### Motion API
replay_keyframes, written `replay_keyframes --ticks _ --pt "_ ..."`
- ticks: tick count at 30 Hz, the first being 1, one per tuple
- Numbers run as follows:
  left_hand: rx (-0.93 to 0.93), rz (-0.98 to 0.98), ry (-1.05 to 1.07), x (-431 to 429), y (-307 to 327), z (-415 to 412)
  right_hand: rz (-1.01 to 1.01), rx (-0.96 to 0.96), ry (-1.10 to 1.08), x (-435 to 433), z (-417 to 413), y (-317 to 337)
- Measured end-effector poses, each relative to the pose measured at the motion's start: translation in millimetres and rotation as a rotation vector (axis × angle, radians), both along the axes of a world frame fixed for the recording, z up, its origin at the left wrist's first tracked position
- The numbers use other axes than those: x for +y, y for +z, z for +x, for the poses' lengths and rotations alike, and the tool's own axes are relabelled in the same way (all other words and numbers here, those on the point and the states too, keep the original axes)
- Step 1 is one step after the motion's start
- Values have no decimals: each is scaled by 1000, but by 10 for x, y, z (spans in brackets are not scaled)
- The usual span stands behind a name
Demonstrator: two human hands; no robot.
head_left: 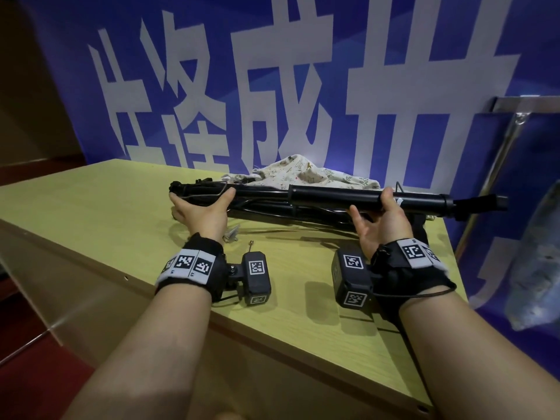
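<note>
A folded black tripod stand [333,197] lies lengthwise above the yellow-green table [106,213], its thick tube pointing right. My left hand [201,212] grips its folded leg end from below, thumb over the top. My right hand [383,221] holds the thick tube from underneath, palm up, thumb hooked over it. Both wrists wear black bands with square coded markers and small black boxes.
A crumpled patterned cloth [306,174] lies behind the stand against a blue banner with large white characters [272,86]. A metal frame [500,140] leans at the right. The table's near edge runs diagonally under my forearms.
</note>
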State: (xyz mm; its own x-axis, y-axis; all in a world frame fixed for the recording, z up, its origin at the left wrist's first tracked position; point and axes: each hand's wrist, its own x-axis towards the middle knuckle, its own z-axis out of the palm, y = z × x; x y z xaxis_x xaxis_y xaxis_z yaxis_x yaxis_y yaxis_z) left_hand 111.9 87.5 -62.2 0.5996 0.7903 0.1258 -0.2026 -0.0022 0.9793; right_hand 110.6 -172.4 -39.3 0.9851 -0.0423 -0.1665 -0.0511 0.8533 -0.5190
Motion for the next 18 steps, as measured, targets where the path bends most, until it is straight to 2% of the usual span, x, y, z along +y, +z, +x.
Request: replay_keyframes --ticks 4,9,14,18 --pt "9 97 37 96 13 -16 1 0 -9 5 18 -5" --pt "-17 72 116 42 131 -107 -21 -7 -18 -20 44 -8" --pt "32 10 155 39 185 -169 -226 -45 -36 15 107 -50" --pt "5 -36 186 -4 205 -209 -126 -31 34 -39 130 -65"
